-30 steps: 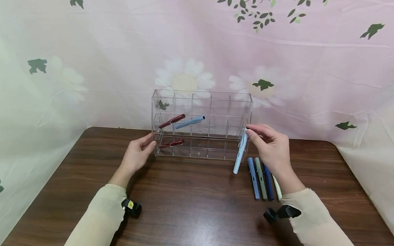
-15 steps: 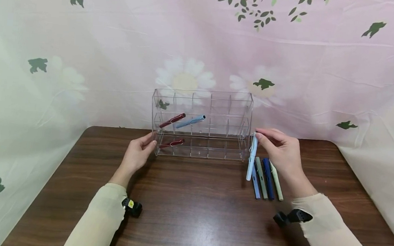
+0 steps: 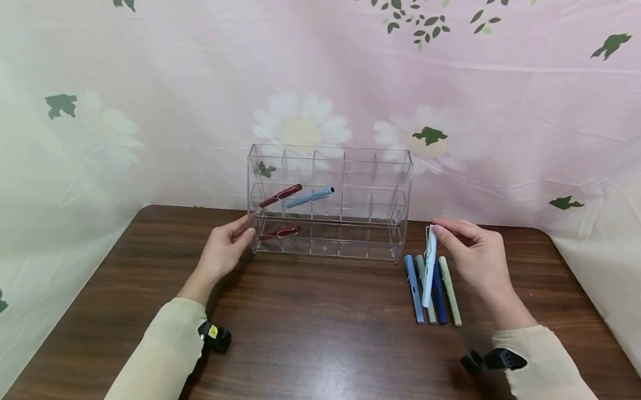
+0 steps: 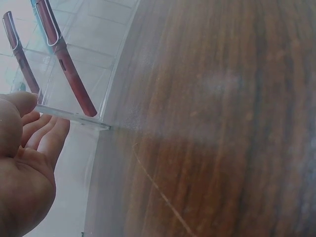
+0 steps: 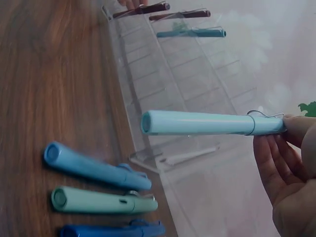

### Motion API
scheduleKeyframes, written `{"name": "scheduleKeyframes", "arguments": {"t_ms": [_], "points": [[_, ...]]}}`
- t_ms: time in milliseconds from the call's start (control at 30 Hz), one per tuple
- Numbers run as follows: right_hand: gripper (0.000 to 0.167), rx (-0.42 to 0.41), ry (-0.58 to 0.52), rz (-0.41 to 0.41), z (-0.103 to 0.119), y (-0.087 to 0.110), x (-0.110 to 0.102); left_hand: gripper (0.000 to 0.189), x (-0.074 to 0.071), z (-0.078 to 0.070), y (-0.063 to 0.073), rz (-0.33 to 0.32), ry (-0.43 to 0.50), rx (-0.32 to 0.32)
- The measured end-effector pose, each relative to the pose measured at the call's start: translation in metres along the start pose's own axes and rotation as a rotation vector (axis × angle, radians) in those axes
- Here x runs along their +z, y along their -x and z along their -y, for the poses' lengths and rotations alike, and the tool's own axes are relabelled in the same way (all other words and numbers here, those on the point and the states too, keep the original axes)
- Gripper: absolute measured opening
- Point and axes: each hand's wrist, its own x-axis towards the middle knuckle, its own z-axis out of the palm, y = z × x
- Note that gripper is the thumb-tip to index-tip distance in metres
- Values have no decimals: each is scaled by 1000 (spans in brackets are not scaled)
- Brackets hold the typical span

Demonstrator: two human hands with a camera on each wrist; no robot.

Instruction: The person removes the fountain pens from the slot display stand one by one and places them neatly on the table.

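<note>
My left hand (image 3: 221, 251) grips the left end of a clear acrylic pen rack (image 3: 353, 250), thumb and fingers on either side of its end panel (image 4: 74, 117) in the left wrist view. Two dark red pens, an upper one (image 3: 280, 196) and a lower one (image 3: 280, 233), lean in the rack's left slots, with a blue pen (image 3: 310, 197) beside the upper. My right hand (image 3: 477, 260) pinches a light blue pen (image 5: 202, 122) by its clip end. That pen hangs nearly upright over a row of pens, overlapping the grey-green one (image 3: 431, 312) in the head view.
The row on the wooden table (image 3: 307, 340), right of the rack, also has a mid-blue pen (image 3: 414, 291), a navy pen (image 3: 440, 298) and a pale green pen (image 3: 450, 293). A patterned cloth (image 3: 204, 86) hangs behind the table.
My right hand has carried the light blue pen rightward and slightly nearer, from the rack's right end to over the pen row. My left hand has stayed on the rack.
</note>
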Motion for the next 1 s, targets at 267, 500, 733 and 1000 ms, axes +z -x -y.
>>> {"name": "scheduleKeyframes", "arguments": {"t_ms": [267, 500, 733, 1000], "points": [[24, 24, 94, 12, -5, 7, -11, 50, 0, 1, 0, 4, 7, -5], [32, 153, 98, 67, -13, 11, -25, 50, 0, 1, 0, 9, 18, -4], [39, 215, 158, 115, -25, 13, -39, 50, -1, 0, 0, 9, 11, 0], [42, 244, 210, 180, -38, 14, -45, 50, 0, 2, 0, 11, 12, 4]]}}
